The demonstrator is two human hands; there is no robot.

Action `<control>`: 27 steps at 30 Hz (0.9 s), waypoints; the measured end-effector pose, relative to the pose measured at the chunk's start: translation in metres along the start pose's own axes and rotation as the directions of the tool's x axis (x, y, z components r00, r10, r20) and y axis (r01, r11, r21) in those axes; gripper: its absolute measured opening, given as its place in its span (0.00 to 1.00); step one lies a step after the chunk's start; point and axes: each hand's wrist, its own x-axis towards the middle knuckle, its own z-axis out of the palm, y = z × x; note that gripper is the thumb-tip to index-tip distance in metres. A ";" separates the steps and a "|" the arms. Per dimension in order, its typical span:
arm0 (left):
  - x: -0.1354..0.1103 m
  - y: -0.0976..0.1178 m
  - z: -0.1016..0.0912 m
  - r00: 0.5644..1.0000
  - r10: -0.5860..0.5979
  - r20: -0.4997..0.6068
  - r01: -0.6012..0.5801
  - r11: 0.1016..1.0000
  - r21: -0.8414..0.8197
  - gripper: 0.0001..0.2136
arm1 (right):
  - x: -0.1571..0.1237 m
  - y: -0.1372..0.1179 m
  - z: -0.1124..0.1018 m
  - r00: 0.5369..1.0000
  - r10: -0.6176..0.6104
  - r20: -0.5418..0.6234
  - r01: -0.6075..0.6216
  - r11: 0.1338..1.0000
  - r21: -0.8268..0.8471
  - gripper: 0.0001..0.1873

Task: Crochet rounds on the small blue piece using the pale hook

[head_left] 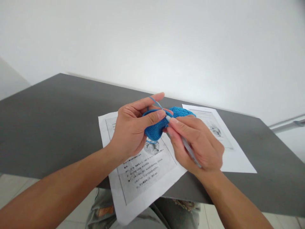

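My left hand (130,128) pinches a round blue crocheted piece (154,129) between thumb and fingers, above the grey table. A blue yarn strand (156,102) runs over its raised index finger. My right hand (197,144) grips a pale grey crochet hook (188,149) like a pen, and the hook's tip meets the blue piece's edge by my left thumb. A blue yarn ball (182,112) lies just behind both hands, partly hidden by them.
A printed sheet with text and pictures (140,178) lies under the hands and overhangs the near edge of the grey table (59,124). A second printed sheet (228,149) lies to the right. A white wall stands behind. My lap shows below the table edge.
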 end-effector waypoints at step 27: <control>0.013 0.012 -0.016 0.996 0.085 -0.001 -0.084 0.986 0.143 0.14 | 0.010 0.022 -0.025 0.945 -0.253 0.208 0.253 0.967 0.029 0.30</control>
